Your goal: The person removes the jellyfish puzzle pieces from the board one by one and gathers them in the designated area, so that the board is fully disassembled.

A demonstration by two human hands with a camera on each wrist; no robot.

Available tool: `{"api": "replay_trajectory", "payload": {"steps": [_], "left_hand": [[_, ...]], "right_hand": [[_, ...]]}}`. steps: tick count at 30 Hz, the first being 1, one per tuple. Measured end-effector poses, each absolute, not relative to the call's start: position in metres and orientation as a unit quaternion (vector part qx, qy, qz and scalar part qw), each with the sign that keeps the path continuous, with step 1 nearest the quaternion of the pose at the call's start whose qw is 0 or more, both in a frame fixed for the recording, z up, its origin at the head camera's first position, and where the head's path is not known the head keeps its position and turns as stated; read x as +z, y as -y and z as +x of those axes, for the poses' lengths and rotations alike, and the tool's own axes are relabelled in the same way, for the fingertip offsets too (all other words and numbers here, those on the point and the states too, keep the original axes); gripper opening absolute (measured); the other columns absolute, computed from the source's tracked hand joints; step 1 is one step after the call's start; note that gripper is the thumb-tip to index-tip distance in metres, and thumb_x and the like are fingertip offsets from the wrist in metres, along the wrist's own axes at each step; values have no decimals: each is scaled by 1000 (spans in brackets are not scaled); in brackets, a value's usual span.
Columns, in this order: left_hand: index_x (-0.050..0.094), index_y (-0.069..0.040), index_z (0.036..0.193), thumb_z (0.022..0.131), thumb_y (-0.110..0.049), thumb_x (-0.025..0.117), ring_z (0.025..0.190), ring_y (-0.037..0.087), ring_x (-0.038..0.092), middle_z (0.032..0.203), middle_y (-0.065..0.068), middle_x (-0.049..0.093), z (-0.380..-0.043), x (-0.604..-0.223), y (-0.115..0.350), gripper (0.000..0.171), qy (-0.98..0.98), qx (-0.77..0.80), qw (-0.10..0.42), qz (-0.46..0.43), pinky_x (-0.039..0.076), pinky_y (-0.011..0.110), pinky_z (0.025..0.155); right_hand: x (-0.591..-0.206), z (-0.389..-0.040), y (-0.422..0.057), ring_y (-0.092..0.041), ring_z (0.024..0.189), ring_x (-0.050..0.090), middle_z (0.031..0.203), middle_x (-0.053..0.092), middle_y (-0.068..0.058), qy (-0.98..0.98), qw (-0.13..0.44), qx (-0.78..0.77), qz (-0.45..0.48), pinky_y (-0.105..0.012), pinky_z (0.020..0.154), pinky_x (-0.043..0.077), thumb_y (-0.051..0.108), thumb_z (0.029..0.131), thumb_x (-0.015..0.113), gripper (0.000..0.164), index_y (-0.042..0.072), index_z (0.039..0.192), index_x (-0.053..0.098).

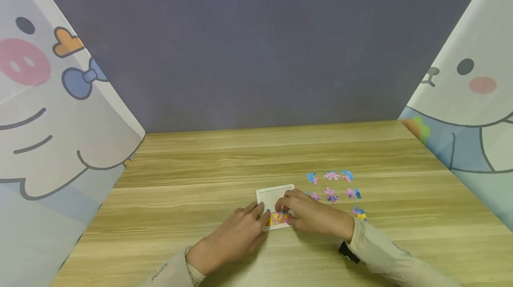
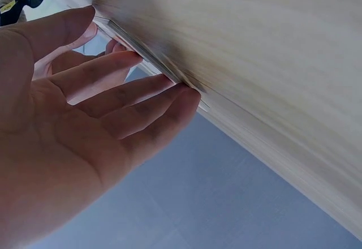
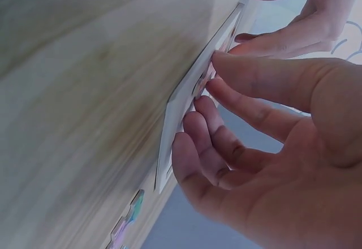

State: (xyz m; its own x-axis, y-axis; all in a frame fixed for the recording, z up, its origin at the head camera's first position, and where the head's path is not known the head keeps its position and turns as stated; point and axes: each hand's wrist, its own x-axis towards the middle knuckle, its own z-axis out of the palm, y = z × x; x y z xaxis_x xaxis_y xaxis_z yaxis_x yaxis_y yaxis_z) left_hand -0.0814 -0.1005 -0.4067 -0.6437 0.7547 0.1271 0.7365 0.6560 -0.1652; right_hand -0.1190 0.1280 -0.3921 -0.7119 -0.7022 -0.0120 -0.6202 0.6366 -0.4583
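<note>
A small white puzzle tray (image 1: 274,195) lies on the wooden table, with yellow and pink jigsaw pieces (image 1: 275,218) along its near side. My left hand (image 1: 236,233) steadies the tray's left edge; in the left wrist view its fairly straight fingers (image 2: 169,104) rest along the rim. Over the tray's right part bends my right hand (image 1: 312,213). Its thumb and index finger come together on a puzzle piece at the right end of the near row, and the fingertips mostly hide that piece. The other right fingers (image 3: 192,153) curl over the tray.
To the right of the tray lie several loose jigsaw pieces in rows, such as a pink face piece (image 1: 331,175) and a yellow-blue piece (image 1: 359,213). A black object (image 1: 348,252) is by the right sleeve. A grey panel (image 1: 256,55) stands behind the table (image 1: 180,167).
</note>
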Motion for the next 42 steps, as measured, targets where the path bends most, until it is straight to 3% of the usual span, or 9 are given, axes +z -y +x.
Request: {"api": "replay_trajectory", "payload": {"steps": [12, 26, 33, 42], "left_hand": [[66, -5, 125, 93, -31, 70, 116, 32, 63, 128, 19, 63, -80, -407, 101, 41, 901, 38, 115, -416, 58, 38, 84], [67, -10, 128, 92, -31, 73, 116, 36, 61, 129, 24, 58, -78, -406, 104, 43, 910, 20, 104, -401, 59, 37, 77], [67, -13, 127, 92, -33, 73, 107, 29, 61, 119, 17, 59, -78, -406, 105, 41, 914, 18, 103, -392, 58, 31, 68], [68, -14, 127, 92, -35, 73, 104, 28, 62, 118, 16, 60, -78, -405, 103, 41, 916, 27, 104, -386, 57, 30, 65]], "right_hand": [[-392, -118, -128, -14, 95, 53, 101, 57, 2, -899, 74, -213, -376, -29, 79, 52, 3, 87, 74, 23, 12, 107, 68], [-392, -117, -127, -12, 89, 49, 99, 57, 1, -899, 74, -209, -378, -23, 72, 49, 2, 87, 73, 23, 13, 105, 66], [-391, -116, -125, -13, 91, 51, 100, 57, 1, -901, 77, -205, -374, -25, 73, 50, 1, 87, 74, 24, 14, 105, 66], [-390, -115, -124, -13, 90, 48, 102, 55, 0, -903, 67, -198, -375, -22, 70, 49, 1, 86, 74, 25, 15, 104, 64]]}}
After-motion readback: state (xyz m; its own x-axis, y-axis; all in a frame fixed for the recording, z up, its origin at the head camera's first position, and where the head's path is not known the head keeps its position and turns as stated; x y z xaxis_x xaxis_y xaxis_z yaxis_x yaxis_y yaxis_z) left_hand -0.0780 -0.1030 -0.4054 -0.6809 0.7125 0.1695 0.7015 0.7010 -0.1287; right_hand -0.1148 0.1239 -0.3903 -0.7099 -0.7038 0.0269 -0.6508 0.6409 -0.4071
